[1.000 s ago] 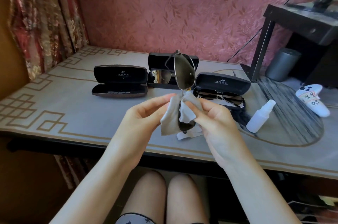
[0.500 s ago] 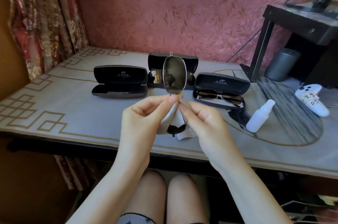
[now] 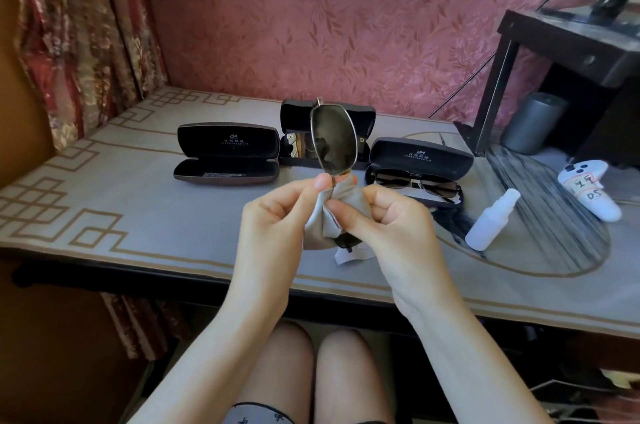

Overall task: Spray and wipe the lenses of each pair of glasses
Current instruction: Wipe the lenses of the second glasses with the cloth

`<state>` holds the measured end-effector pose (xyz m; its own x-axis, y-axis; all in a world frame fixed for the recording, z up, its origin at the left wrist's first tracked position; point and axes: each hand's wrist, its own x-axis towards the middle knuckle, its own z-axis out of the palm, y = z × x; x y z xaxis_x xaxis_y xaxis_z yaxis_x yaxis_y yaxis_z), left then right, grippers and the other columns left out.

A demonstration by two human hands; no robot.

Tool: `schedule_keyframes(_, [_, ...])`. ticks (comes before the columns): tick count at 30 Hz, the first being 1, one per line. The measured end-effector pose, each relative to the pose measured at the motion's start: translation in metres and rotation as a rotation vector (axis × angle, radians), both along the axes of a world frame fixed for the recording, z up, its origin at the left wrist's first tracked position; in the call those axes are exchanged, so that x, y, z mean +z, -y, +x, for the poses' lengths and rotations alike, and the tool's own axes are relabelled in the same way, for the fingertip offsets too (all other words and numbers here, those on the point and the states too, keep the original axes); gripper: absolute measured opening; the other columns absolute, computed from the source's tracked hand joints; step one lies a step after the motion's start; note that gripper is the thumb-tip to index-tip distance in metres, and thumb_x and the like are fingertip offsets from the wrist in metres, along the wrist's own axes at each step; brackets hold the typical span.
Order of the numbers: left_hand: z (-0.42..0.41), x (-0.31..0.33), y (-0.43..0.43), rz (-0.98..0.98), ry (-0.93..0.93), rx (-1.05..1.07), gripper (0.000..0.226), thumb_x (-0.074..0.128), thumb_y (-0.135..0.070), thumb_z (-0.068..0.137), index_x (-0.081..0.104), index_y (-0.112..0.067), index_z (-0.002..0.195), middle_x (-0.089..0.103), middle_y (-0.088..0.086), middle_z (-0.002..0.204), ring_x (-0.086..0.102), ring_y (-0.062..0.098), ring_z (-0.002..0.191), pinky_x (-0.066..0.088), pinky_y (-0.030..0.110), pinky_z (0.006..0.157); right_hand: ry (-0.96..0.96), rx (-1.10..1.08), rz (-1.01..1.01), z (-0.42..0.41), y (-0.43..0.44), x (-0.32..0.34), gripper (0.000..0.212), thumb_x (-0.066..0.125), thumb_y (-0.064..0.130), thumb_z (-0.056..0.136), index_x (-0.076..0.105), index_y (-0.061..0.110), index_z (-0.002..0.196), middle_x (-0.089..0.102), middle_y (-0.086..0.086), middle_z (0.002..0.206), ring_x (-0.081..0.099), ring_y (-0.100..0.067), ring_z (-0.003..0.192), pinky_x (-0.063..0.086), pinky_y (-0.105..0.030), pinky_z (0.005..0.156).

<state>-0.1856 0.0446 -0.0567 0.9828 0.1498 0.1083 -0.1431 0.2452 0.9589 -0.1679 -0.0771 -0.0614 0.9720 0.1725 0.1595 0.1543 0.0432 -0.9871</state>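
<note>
Currently held: sunglasses (image 3: 334, 141), in front of the chest and above the near edge of the table (image 3: 104, 202).
Long axis: upright, from 6 to 12 o'clock; one dark lens stands free on top, the other is below, wrapped in the grey cloth (image 3: 323, 216).
Left hand (image 3: 277, 226): thumb and first finger pinch the sunglasses at the bridge, just under the free lens.
Right hand (image 3: 391, 226): fingers curled, pinching the cloth over the lower lens.
Key relation: the free lens lies at 12 o'clock from both hands, and the left fingertips are nearer to it.
Step, as I judge: the lower lens is being wiped; the upper one seems to be still waiting.
Next move, I think: the cloth must travel up toward 12 o'clock, or the sunglasses must be turned end for end.
Spray bottle (image 3: 491, 219): on the table at 3 o'clock from the right hand, apart from it.
Second pair (image 3: 415, 181): in the open case (image 3: 420, 155) at 2 o'clock.
Empty case (image 3: 227, 153): open, at 10 o'clock.
Middle case (image 3: 363, 119): at 12 o'clock, behind the free lens; its content is not clear.
</note>
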Motion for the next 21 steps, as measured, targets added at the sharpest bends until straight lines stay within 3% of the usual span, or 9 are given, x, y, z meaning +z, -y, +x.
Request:
schedule_keyframes(4, [0.003,-0.004,-0.003,0.017,-0.041,-0.004,0.027,0.061,-0.033,0.083,0.077,-0.013,0.09,0.076,0.0,0.083,0.069,0.006,0.08,0.052,0.014,0.072,-0.021,-0.029,0.029,0.0,-0.001,-0.001,0.035,0.067,0.041,0.072,0.072,0.007,0.076,0.066,-0.003,0.063,0.06,-0.007,0.06,0.047,-0.017,0.059])
schedule_keyframes(6, [0.004,-0.006,-0.005,0.026,-0.047,-0.004,0.029,0.063,-0.037,0.076,0.077,-0.014,0.086,0.075,0.0,0.081,0.068,0.006,0.078,0.053,0.018,0.076,-0.018,-0.048,0.006,0.001,-0.001,-0.003,0.048,0.061,0.047,0.08,0.071,0.001,0.079,0.059,-0.018,0.067,0.056,-0.016,0.065,0.046,-0.028,0.064])
schedule_keyframes(8, [0.005,-0.007,-0.009,0.032,-0.049,-0.017,0.027,0.064,-0.035,0.073,0.076,-0.015,0.086,0.075,-0.001,0.08,0.067,0.006,0.077,0.053,0.019,0.075,-0.028,-0.046,0.007,0.002,-0.002,-0.003,0.047,0.056,0.046,0.091,0.071,0.005,0.075,0.053,-0.025,0.067,0.05,-0.025,0.063,0.042,-0.039,0.062])
schedule_keyframes(12, [0.007,-0.007,-0.021,0.049,-0.03,-0.03,0.013,0.064,-0.016,0.085,0.074,-0.013,0.092,0.076,-0.003,0.088,0.07,0.008,0.084,0.056,0.021,0.078,-0.025,-0.016,0.007,0.003,0.002,-0.002,0.042,0.056,0.041,0.096,0.071,0.013,0.069,0.051,-0.016,0.067,0.047,-0.027,0.063,0.04,-0.043,0.064])
schedule_keyframes(16, [0.006,-0.003,-0.026,0.091,0.003,-0.057,0.021,0.061,-0.027,0.089,0.076,-0.013,0.092,0.076,0.0,0.097,0.069,0.013,0.097,0.053,0.022,0.078,-0.034,0.026,-0.007,0.002,0.006,0.0,0.027,0.064,0.036,0.089,0.071,0.018,0.069,0.061,-0.005,0.064,0.055,-0.023,0.061,0.047,-0.048,0.064])
schedule_keyframes(18, [0.005,-0.004,-0.021,0.145,0.018,-0.068,0.024,0.065,-0.035,0.085,0.076,-0.014,0.091,0.075,0.0,0.092,0.067,0.011,0.092,0.05,0.027,0.081,-0.038,0.035,-0.016,0.001,0.005,-0.002,0.017,0.072,0.03,0.081,0.071,0.013,0.076,0.067,-0.003,0.065,0.06,-0.018,0.06,0.049,-0.04,0.068])
schedule_keyframes(21, [0.003,-0.005,-0.014,0.126,0.031,-0.051,0.03,0.063,-0.035,0.076,0.075,-0.012,0.091,0.075,0.001,0.088,0.066,0.012,0.087,0.048,0.034,0.085,-0.046,0.016,0.001,0.001,0.002,-0.003,0.025,0.073,0.036,0.064,0.069,0.013,0.073,0.071,-0.006,0.066,0.064,-0.016,0.059,0.05,-0.026,0.062])
